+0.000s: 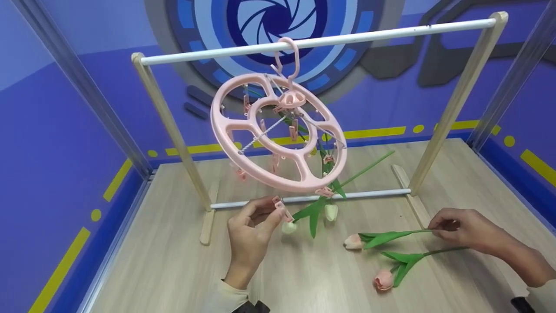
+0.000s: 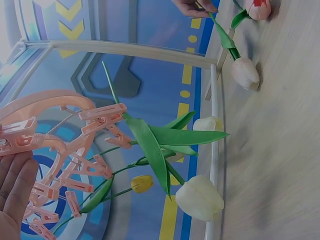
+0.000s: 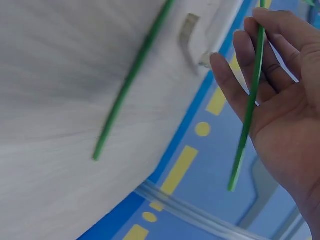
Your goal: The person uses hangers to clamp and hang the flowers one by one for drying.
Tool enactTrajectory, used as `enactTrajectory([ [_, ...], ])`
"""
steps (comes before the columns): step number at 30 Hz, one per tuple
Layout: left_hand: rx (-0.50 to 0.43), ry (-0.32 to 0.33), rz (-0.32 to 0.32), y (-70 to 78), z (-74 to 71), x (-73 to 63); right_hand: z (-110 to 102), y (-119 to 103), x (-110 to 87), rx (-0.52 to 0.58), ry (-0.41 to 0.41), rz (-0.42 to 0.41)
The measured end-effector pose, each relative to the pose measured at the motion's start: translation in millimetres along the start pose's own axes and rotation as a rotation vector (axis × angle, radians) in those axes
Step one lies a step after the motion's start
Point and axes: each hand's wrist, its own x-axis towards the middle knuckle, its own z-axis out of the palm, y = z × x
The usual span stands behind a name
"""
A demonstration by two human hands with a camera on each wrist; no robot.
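Note:
My left hand [image 1: 254, 234] pinches a pink clothespin [image 1: 282, 209] below the front rim of a round pink clip hanger [image 1: 278, 180]. The hanger tilts toward me from its hook. My right hand [image 1: 467, 228] pinches the thin green stem of a pale pink tulip [image 1: 354, 241] between thumb and forefinger. A second pink tulip [image 1: 384, 279] lies on the table nearer to me, its stem pointing right. White tulips [image 2: 200, 197] and a yellow tulip [image 2: 142, 184] hang from the hanger's clothespins, blooms down.
A white rod [image 1: 391, 30] on wooden posts [image 1: 456, 104] carries the hanger. A lower white bar [image 1: 373, 194] joins the posts near the table [image 1: 165, 269]. Blue patterned walls [image 1: 100, 121] enclose the table's back and sides.

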Motion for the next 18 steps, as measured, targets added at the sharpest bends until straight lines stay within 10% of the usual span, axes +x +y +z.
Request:
enactTrajectory([
  [18, -0.088, -0.024, -0.092, 4.6, 8.4, 0.5, 5.1, -63.8, 34.4, 0.042, -0.023, -0.269],
])
